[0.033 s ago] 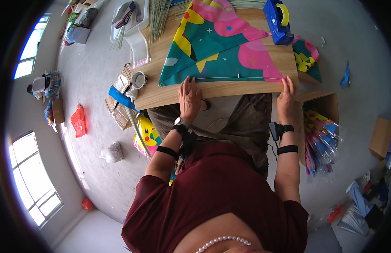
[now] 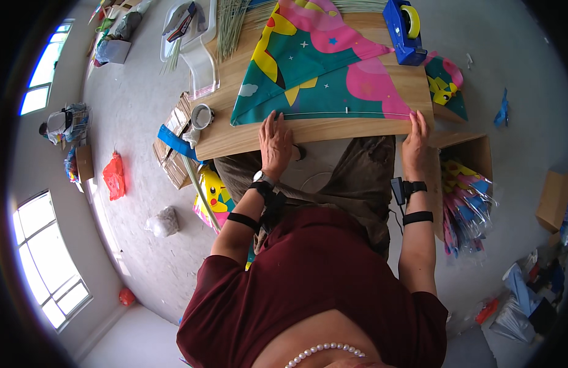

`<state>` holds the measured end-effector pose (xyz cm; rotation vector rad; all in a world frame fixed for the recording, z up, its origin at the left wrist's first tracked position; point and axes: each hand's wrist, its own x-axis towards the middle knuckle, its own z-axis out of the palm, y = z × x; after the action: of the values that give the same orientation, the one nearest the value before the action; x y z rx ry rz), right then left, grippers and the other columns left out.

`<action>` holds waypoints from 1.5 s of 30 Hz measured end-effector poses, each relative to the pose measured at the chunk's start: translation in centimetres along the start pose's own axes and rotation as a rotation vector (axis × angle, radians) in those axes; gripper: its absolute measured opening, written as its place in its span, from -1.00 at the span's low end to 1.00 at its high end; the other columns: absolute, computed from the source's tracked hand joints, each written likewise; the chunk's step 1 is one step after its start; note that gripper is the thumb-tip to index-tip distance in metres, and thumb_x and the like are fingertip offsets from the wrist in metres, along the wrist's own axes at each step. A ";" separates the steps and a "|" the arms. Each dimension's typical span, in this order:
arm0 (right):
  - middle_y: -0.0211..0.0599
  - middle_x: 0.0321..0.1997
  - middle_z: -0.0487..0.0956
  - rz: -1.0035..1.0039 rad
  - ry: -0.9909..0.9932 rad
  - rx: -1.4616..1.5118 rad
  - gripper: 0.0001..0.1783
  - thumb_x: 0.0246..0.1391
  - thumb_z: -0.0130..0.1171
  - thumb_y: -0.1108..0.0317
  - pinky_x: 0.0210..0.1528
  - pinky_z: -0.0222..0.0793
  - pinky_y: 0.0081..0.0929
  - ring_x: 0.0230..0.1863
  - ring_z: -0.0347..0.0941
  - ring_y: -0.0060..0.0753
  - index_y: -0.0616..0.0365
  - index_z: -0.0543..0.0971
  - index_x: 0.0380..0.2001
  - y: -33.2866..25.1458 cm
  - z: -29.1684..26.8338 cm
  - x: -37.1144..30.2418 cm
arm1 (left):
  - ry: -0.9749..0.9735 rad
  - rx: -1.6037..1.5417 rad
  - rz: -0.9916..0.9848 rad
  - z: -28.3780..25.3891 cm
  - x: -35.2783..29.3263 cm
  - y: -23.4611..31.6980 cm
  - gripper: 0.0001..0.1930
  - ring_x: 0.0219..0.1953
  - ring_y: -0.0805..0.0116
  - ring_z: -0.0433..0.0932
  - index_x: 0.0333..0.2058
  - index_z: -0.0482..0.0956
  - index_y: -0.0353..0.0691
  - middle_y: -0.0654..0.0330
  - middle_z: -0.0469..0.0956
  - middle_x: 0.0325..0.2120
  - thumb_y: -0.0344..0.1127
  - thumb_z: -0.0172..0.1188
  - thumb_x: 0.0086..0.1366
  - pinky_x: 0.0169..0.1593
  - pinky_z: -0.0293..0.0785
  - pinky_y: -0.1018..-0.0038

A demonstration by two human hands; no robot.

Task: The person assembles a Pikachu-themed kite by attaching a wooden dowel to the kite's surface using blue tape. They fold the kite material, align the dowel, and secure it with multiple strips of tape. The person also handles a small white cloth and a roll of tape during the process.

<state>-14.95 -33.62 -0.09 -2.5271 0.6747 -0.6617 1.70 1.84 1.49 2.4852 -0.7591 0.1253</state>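
A folded sheet (image 2: 333, 92), triangular like a kite sail and printed in green, pink and yellow, lies on the wooden table (image 2: 357, 127). Along its near edge runs a thin white rod (image 2: 320, 113) with a small white piece near its middle. My left hand (image 2: 275, 147) lies at that edge, left of centre, its fingers stretched out onto the sheet and the rod's left part. At the sheet's right corner rests my right hand (image 2: 416, 144), fingers extended beside the rod's end. Its thumb side touches the corner; the fingertips' undersides are hidden.
A blue tape dispenser (image 2: 405, 34) stands at the far right, a round tin (image 2: 202, 116) at the left edge. Thin pale sticks (image 2: 232, 27) lie at the back near a clear bin (image 2: 201, 24). Right of the table, a cardboard box (image 2: 474, 147) holds wrapped printed pieces.
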 end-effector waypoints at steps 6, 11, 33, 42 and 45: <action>-0.08 0.30 0.41 -0.015 0.121 -0.071 -0.50 0.23 0.04 0.66 0.32 0.32 -0.17 0.33 0.33 0.02 0.16 0.44 0.24 -1.3 -1.3 1.6 | 0.019 0.050 0.012 -0.5 0.2 0.8 -0.46 0.34 -0.13 0.22 0.30 0.38 -0.24 -0.06 0.25 0.33 -0.34 0.19 0.36 0.38 0.15 0.02; -0.06 0.13 0.50 -0.075 0.313 0.062 -0.64 0.32 0.11 0.48 0.19 0.39 -0.18 0.17 0.44 0.00 0.17 0.48 0.16 -1.4 -2.7 9.8 | 0.018 -0.197 0.129 -2.6 4.1 6.1 -0.50 0.18 -0.10 0.37 0.25 0.42 -0.21 -0.06 0.41 0.14 -0.42 0.22 0.33 0.25 0.28 0.08; -0.58 -0.37 0.61 0.463 -0.408 0.782 -0.71 0.25 0.29 0.17 -0.28 0.30 -0.55 -0.34 0.38 -0.70 0.23 0.68 -0.30 3.9 -2.3 25.0 | -0.521 -1.730 -0.696 17.0 24.7 22.4 -0.66 -0.05 0.12 0.59 -0.09 0.54 -0.49 -0.08 0.60 -0.14 -0.26 -0.01 0.47 0.10 0.54 0.31; -0.56 -0.14 0.53 0.649 -0.332 0.873 -0.76 0.35 0.21 0.25 0.10 0.28 -0.65 -0.03 0.39 -0.71 0.21 0.57 -0.09 0.1 -15.5 3.2 | -0.521 -1.591 -0.811 16.2 25.5 22.8 -0.76 -0.10 0.14 0.61 -0.20 0.58 -0.48 -0.05 0.63 -0.20 -0.38 0.03 0.38 0.08 0.53 0.35; -0.54 -0.11 0.51 0.720 -0.345 0.833 -0.81 0.33 0.19 0.29 0.13 0.25 -0.63 -0.02 0.38 -0.68 0.20 0.57 -0.14 -0.1 -20.3 -4.7 | -0.533 -1.575 -0.776 15.9 25.4 23.2 -0.79 -0.10 0.14 0.61 -0.22 0.58 -0.48 -0.05 0.62 -0.20 -0.43 0.04 0.36 0.08 0.54 0.36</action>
<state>-29.57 -36.71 14.41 -1.4343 0.8697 -0.1639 9.34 -35.13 4.72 1.0588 0.0989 -1.0207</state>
